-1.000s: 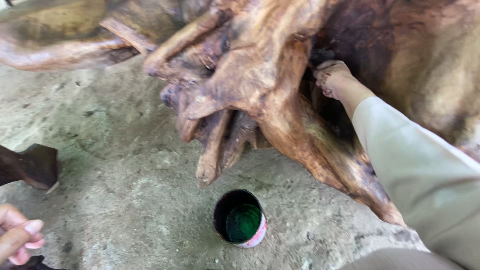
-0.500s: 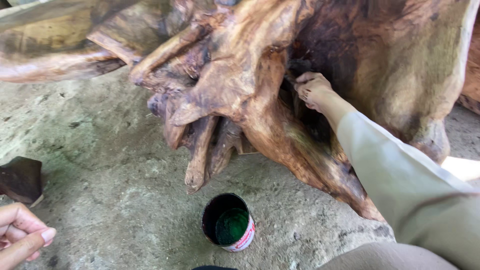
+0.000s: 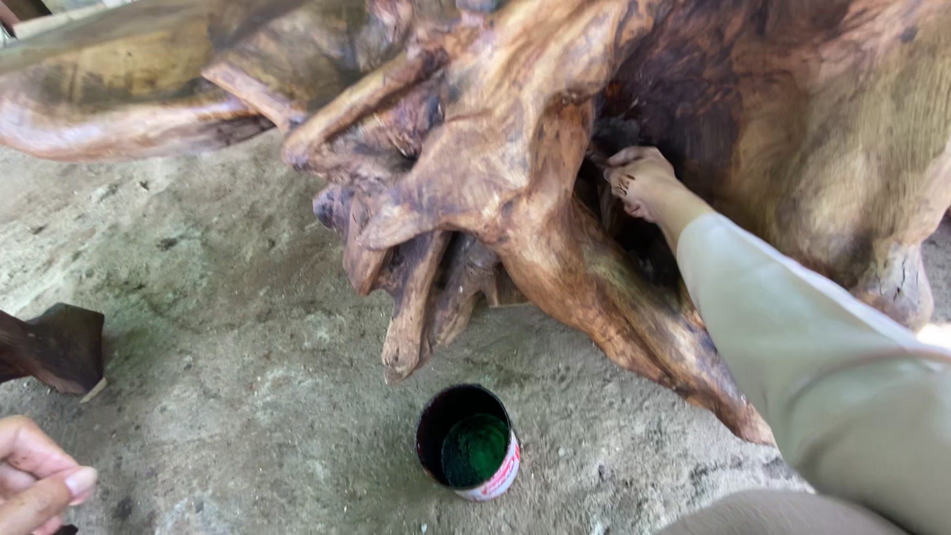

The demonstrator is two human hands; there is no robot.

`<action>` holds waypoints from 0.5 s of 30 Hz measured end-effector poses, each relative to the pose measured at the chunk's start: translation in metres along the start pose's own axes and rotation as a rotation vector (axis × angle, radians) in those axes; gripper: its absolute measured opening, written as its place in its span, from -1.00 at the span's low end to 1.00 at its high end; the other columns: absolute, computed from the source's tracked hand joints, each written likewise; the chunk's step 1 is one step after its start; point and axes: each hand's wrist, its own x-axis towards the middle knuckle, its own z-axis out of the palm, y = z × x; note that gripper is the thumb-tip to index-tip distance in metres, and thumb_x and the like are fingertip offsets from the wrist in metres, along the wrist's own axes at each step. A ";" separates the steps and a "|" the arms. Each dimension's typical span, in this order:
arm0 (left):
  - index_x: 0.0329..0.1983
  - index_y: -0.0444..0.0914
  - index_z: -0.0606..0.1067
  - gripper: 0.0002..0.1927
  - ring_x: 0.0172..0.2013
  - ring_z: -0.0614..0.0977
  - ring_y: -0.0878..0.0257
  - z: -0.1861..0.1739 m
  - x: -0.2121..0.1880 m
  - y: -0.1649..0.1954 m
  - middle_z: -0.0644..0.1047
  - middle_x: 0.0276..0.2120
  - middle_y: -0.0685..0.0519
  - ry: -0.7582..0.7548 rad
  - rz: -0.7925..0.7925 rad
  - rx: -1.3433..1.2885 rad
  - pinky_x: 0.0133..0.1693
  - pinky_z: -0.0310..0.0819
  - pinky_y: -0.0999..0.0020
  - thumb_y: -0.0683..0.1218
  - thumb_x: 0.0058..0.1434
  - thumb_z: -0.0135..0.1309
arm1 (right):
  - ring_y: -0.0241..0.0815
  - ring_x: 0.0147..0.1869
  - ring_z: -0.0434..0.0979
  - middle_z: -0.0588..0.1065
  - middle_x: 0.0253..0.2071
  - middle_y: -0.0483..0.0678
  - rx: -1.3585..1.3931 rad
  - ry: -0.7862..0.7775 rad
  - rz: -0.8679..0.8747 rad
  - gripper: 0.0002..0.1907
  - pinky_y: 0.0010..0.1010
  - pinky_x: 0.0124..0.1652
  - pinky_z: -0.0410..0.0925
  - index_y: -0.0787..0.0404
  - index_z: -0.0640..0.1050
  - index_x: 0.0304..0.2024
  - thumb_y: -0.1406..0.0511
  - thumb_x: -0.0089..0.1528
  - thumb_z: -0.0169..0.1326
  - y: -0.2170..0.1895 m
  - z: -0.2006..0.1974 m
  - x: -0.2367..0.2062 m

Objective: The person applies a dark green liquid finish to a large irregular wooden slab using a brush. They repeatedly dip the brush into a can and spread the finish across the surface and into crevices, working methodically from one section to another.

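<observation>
Probably woodcraft yard: root carving [image 3: 515, 178], concrete [image 3: 198, 297]

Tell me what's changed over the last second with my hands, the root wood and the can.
The right hand has stayed pressed into the dark hollow of the root wood; what it holds is hidden. The left hand stays low at the frame's corner, fingers curled. The view swung about, so everything shifted in frame. The can of green liquid and the dark wood piece kept their places on the concrete floor.

The right hand's [image 3: 642, 180] fingertips were buried in a dark hollow of the root stump [image 3: 515, 168], so whatever they perhaps gripped stayed unseen. At 8 o'clock, the left hand [image 3: 38, 485] was cut off by the frame edge, as was a dark wood piece [image 3: 54, 347].
</observation>
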 end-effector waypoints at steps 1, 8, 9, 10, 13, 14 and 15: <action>-0.28 -0.32 0.51 -0.82 -0.55 0.58 0.17 0.000 0.001 -0.001 0.57 -0.51 -0.10 -0.001 -0.003 0.003 -0.49 0.56 0.28 -0.12 0.27 0.24 | -0.32 -0.67 0.22 0.38 -0.57 -0.09 -0.137 -0.056 0.055 -0.91 -0.48 -0.64 0.00 0.10 0.52 -0.24 0.37 0.25 0.18 0.001 -0.005 0.002; -0.28 -0.31 0.52 -0.83 -0.53 0.59 0.18 -0.001 0.004 -0.007 0.57 -0.50 -0.09 -0.001 -0.009 0.008 -0.48 0.55 0.29 -0.12 0.26 0.25 | -0.31 -0.63 0.21 0.40 -0.55 -0.07 0.015 0.008 -0.030 -0.95 -0.48 -0.63 0.03 0.16 0.55 -0.21 0.39 0.26 0.12 -0.018 -0.018 0.006; -0.28 -0.31 0.52 -0.83 -0.53 0.59 0.18 -0.002 0.005 -0.007 0.57 -0.50 -0.08 0.001 -0.010 0.007 -0.48 0.55 0.29 -0.12 0.26 0.25 | -0.32 -0.63 0.21 0.40 -0.55 -0.07 -0.053 -0.013 -0.001 -0.93 -0.48 -0.63 0.03 0.16 0.55 -0.20 0.40 0.27 0.12 -0.016 -0.016 0.003; -0.28 -0.30 0.52 -0.83 -0.53 0.59 0.19 -0.002 0.005 -0.008 0.57 -0.50 -0.08 0.003 -0.009 0.009 -0.48 0.55 0.29 -0.12 0.26 0.25 | -0.32 -0.62 0.20 0.39 -0.55 -0.08 -0.120 -0.038 0.032 -0.92 -0.49 -0.62 0.02 0.16 0.55 -0.19 0.41 0.27 0.12 -0.018 -0.012 -0.002; -0.28 -0.30 0.53 -0.84 -0.53 0.59 0.19 -0.002 0.004 -0.007 0.57 -0.49 -0.08 -0.001 -0.010 0.009 -0.48 0.55 0.29 -0.12 0.25 0.26 | -0.35 -0.63 0.26 0.39 -0.55 -0.11 0.019 0.006 0.067 -0.86 -0.51 -0.63 0.04 0.14 0.50 -0.13 0.40 0.28 0.13 -0.019 -0.003 -0.022; -0.28 -0.30 0.53 -0.84 -0.53 0.59 0.19 -0.002 0.004 -0.007 0.57 -0.49 -0.07 -0.001 -0.010 0.011 -0.48 0.55 0.29 -0.12 0.25 0.26 | -0.37 -0.63 0.32 0.39 -0.56 -0.13 0.135 0.046 0.051 -0.83 -0.53 -0.64 0.06 0.11 0.48 -0.10 0.39 0.28 0.15 -0.020 -0.005 -0.029; -0.28 -0.30 0.53 -0.84 -0.52 0.59 0.19 -0.001 0.005 -0.007 0.57 -0.49 -0.07 0.000 -0.010 0.008 -0.48 0.55 0.29 -0.12 0.25 0.26 | -0.36 -0.65 0.26 0.40 -0.56 -0.10 0.036 -0.011 0.039 -0.84 -0.52 -0.65 0.03 0.12 0.50 -0.10 0.38 0.27 0.14 -0.020 -0.009 -0.036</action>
